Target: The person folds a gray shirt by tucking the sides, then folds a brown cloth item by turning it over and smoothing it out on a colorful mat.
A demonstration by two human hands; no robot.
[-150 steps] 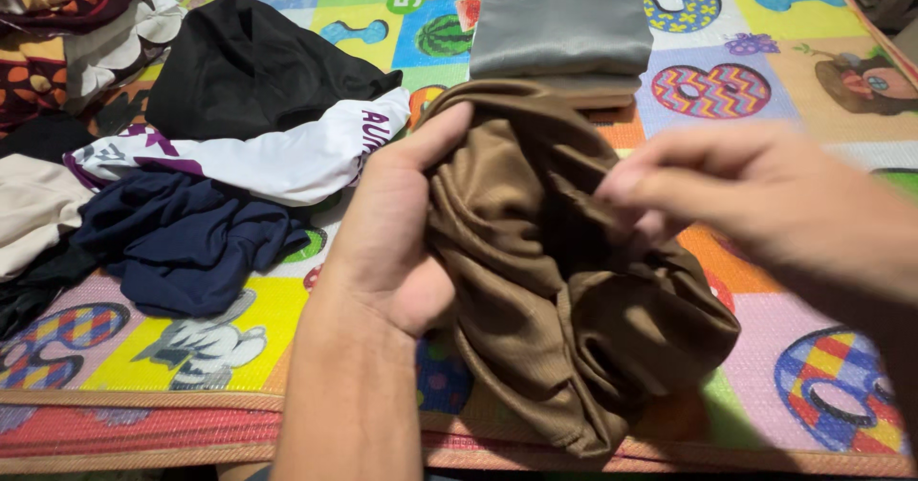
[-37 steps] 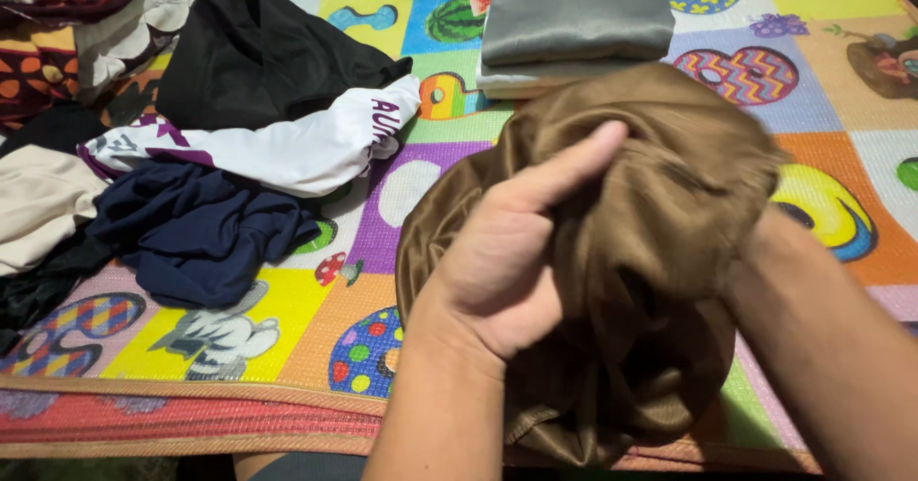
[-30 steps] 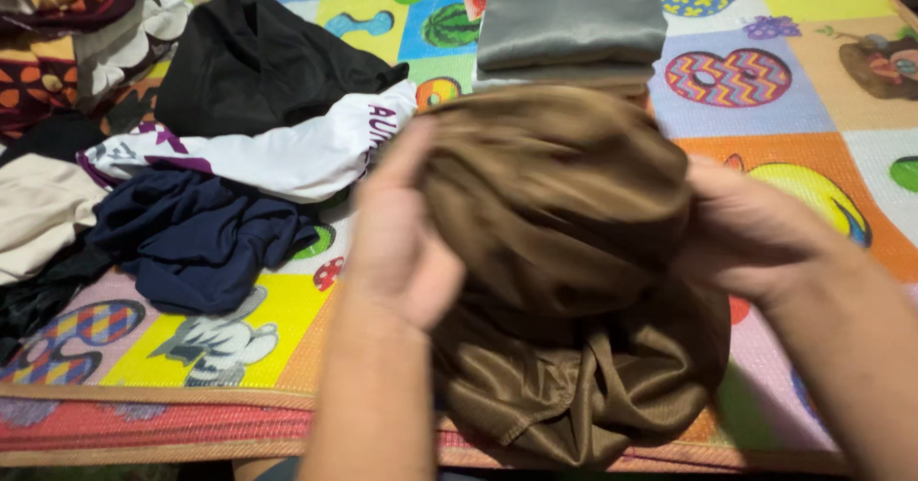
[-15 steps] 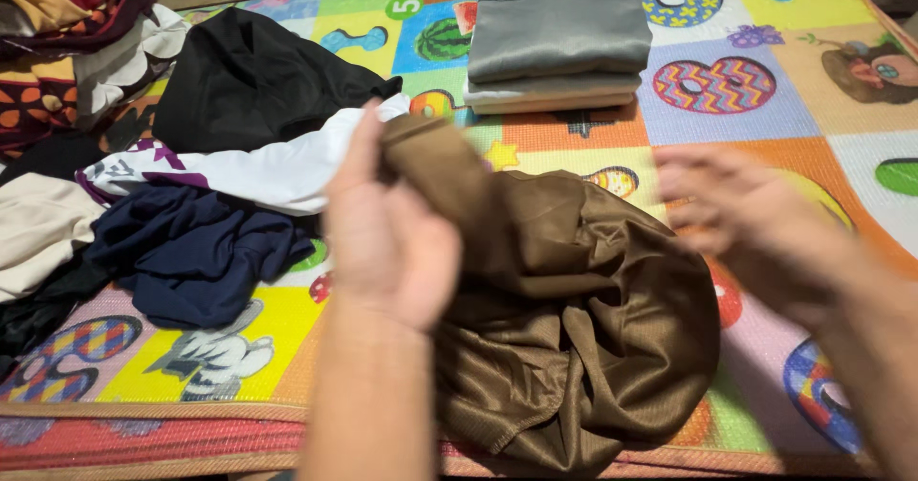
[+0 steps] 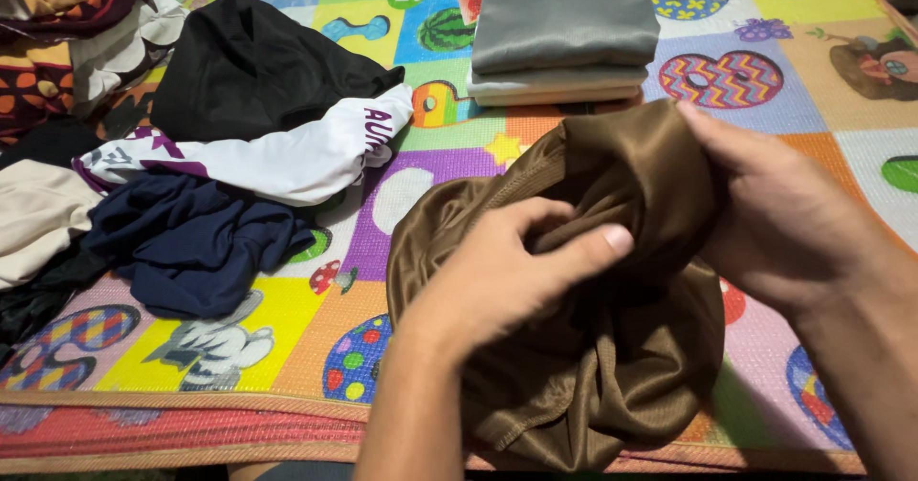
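Nearest to us, our left hand (image 5: 502, 285) grips a bunched fold of the brown satin garment (image 5: 612, 347), with the thumb laid across the top of the fabric and the fingers curled into it. Our right hand (image 5: 779, 223) grips the same garment on its opposite side, fingers closed over the upper edge of the cloth. The garment is held between both hands; its upper part is lifted and gathered, while its lower part sags below the hands, down to the near edge of the patterned play mat (image 5: 382, 204). A stitched hem runs along the garment's left edge, just beyond the left thumb.

To the left of the left hand, well apart from it, lies a crumpled navy garment (image 5: 182, 242). A white garment with purple trim (image 5: 277, 161) lies just beyond it, touching its far edge. Farther left, at the frame edge, we see a cream cloth (image 5: 33, 218).

Beyond the white garment sits a black garment (image 5: 253, 70) in a loose heap. At the far left corner, a pile of mixed patterned fabrics (image 5: 57, 22) overlaps the mat edge.

Directly beyond both hands, a stack of folded clothes (image 5: 564, 36) rests on the mat: a grey piece on top with lighter folded pieces beneath it. The stack is near the lifted top of the brown garment; contact cannot be determined.
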